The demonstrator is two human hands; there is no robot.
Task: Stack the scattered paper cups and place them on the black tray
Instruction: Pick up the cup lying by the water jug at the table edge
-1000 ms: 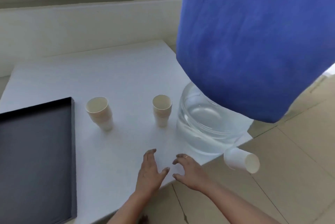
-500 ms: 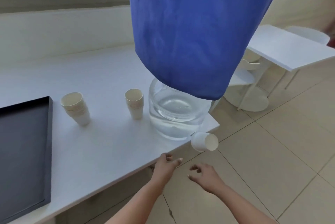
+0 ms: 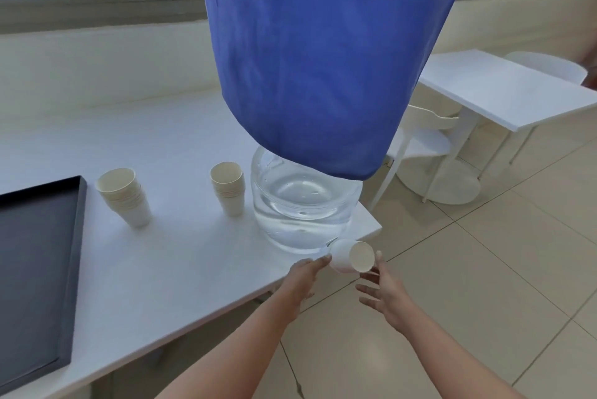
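Observation:
A single white paper cup [image 3: 350,255] lies on its side at the table's right corner, its mouth toward me, just below the water jug. My left hand [image 3: 303,276] reaches in from the left with straight fingers, fingertips touching the cup's side. My right hand [image 3: 384,295] is spread open just right of the cup, thumb beside its rim. Two stacks of paper cups stand on the white table [image 3: 168,256]: a leaning stack [image 3: 124,196] near the black tray [image 3: 35,266] and an upright stack [image 3: 228,187] beside the jug.
A large clear water jug [image 3: 303,211] under a blue cloth cover [image 3: 323,53] stands at the table's right end. Beyond it are a white chair [image 3: 426,140] and a second white table [image 3: 504,88] on the tiled floor [image 3: 484,285].
Both hands have moved forward and right from the table's front edge to either side of the lying cup. The view has swung right, showing more floor.

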